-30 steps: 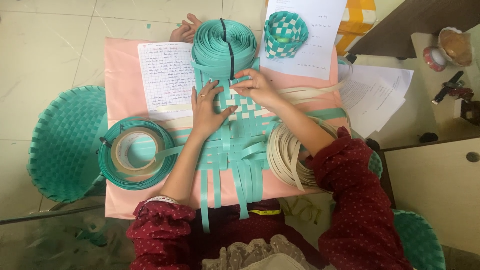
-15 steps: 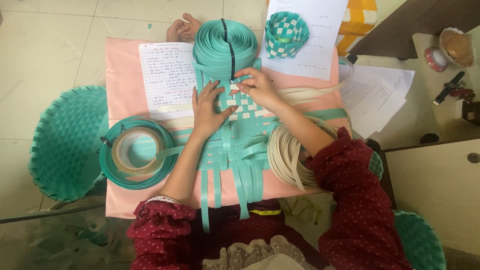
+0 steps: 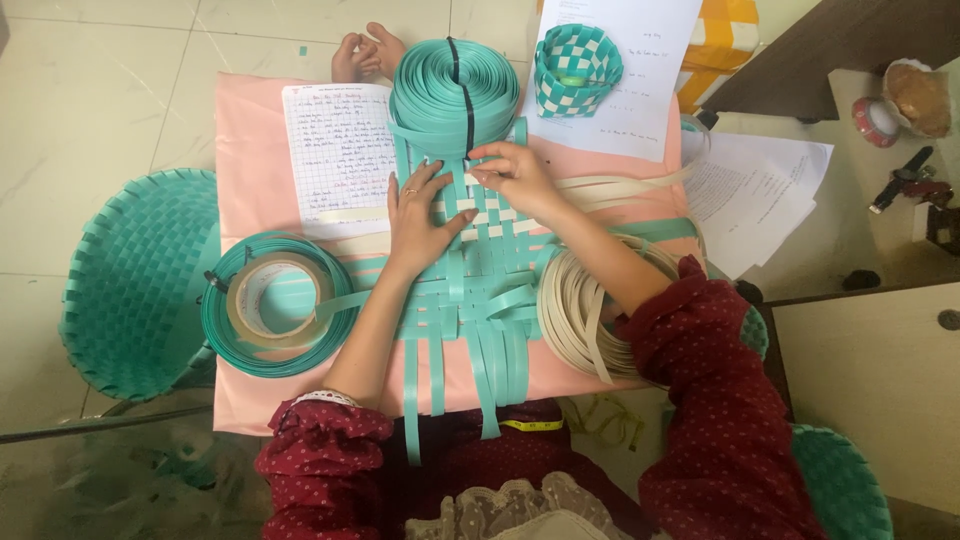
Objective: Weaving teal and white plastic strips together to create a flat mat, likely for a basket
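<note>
Fingers flat on teal-and-cream woven mat (loose strip ends); checkered.

**Written sheets, one patterned box**

No screens or signs show. A handwritten lined sheet, white with dark and reddish ink, lies on the pink worktop at about 10 o'clock. A white printed sheet sits at 1 o'clock. More white printed papers lie at 3 o'clock. An orange-and-white checked box stands at 1 o'clock, beyond the printed sheet.
</note>
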